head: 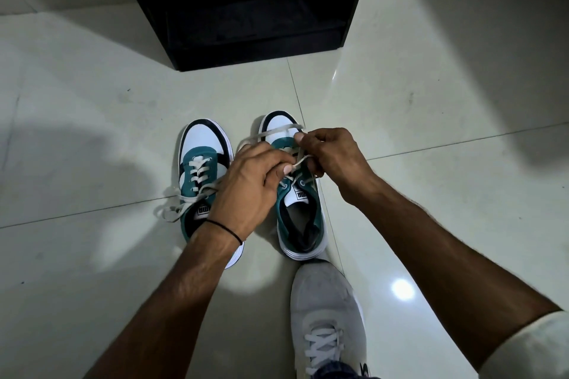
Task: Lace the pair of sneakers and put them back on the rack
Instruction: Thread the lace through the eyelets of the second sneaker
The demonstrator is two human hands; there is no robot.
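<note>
Both sneakers sit side by side on the pale glossy tiled floor (92,138), toes towards the black open-fronted shoe rack (246,15) a little beyond them. The teal, white and black low-top sneaker (201,160) on the person's left looks laced through, with its ends lying loose over the collar and onto the floor. The matching sneaker (300,224) on the right is the one being worked.

The left hand (252,181), with a thin black wrist band (224,228), pinches the off-white flat lace (278,132) between thumb and curled fingers above the upper eyelets. The right hand (334,157) has its fingers closed on the same lace just beside it, and a loop trails out over the toe cap.

I'd judge this to be the finish of the second shoe, either the last eyelets or the knot. The hands cover the crossings, so I can't tell which. To do it well, keep both ends even, draw the slack up from the lower rows before tightening, keep the flat lace untwisted, and steady the shoe on that slick tile. The other shoe's loose ends probably want tying too before either goes to the rack.

As for writing, the white tongue label (300,195) carries dark block letters, too cut off to read with confidence. The grey knit trainer (326,301) on the person's foot, just behind the right sneaker's heel, shows a small dark mark low on its side, which is unreadable.
</note>
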